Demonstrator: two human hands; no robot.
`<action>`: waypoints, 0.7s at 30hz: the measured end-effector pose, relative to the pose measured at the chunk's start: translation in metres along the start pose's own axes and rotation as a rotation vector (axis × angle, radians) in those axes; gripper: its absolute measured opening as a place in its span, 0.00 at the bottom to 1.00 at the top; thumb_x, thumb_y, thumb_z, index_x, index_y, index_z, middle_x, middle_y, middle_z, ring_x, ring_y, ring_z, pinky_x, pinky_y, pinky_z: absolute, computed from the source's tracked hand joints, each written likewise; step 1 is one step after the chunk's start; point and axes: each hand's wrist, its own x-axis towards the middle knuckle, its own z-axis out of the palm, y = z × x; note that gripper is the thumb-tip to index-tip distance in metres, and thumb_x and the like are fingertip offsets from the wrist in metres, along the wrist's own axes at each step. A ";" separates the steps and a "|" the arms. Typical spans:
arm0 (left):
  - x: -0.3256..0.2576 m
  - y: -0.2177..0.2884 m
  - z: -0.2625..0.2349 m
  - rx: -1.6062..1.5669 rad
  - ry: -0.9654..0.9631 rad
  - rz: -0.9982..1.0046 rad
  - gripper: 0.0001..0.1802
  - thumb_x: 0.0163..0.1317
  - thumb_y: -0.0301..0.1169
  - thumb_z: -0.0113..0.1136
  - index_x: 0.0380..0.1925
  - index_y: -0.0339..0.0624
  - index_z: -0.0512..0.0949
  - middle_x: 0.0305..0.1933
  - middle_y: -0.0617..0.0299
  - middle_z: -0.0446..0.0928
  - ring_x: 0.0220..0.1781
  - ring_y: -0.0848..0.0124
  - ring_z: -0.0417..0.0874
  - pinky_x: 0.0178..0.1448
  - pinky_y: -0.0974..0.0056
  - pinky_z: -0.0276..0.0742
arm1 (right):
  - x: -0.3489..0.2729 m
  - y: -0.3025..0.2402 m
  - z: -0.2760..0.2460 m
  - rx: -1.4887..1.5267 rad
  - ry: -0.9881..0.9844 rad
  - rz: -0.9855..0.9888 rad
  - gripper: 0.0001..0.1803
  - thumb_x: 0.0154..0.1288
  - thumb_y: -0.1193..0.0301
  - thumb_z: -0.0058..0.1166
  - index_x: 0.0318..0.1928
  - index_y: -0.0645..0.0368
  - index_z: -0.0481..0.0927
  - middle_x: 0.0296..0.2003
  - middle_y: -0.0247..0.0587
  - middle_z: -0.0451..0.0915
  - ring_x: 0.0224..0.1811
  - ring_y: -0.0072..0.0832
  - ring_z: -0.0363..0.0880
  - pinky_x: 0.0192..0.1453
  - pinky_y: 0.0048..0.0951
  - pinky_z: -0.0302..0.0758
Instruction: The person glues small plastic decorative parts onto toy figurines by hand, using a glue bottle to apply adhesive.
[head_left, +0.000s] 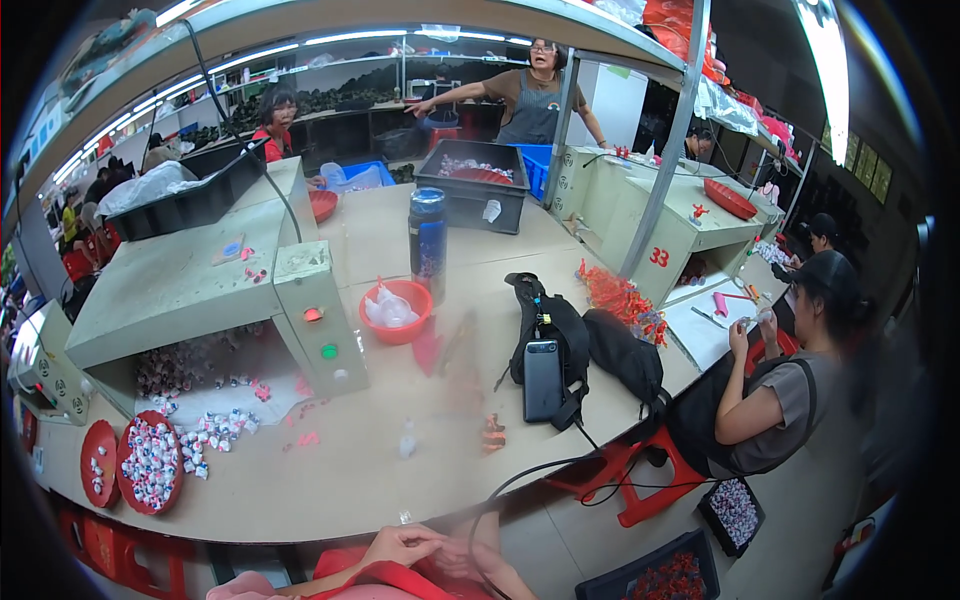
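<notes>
Head view: the wide tan table (400, 480) carries a grey machine (180, 280), a black bag (560, 340) and a red bowl (396, 310). Below its near edge, the left hand (400, 548) rests on red cloth (390, 582), fingers loosely curled; right hand (462, 556) is blurred, its fingers unreadable.

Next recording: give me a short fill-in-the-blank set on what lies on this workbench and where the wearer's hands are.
1. The tall blue bottle stands ____ on the tan tabletop.
2. The round orange bowl holds crumpled clear ____.
3. The dark phone lies on a ____ bag.
4. Both hands sit at the picture's ____ edge.

Missing: upright; plastic; black; lower
</notes>
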 end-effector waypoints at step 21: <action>-0.002 0.007 -0.003 -0.119 0.048 -0.107 0.07 0.61 0.22 0.62 0.39 0.33 0.84 0.33 0.60 0.84 0.37 0.79 0.81 0.45 0.76 0.77 | 0.003 -0.008 0.026 0.070 0.083 -0.031 0.13 0.68 0.62 0.54 0.28 0.54 0.72 0.17 0.22 0.60 0.17 0.12 0.54 0.20 0.15 0.49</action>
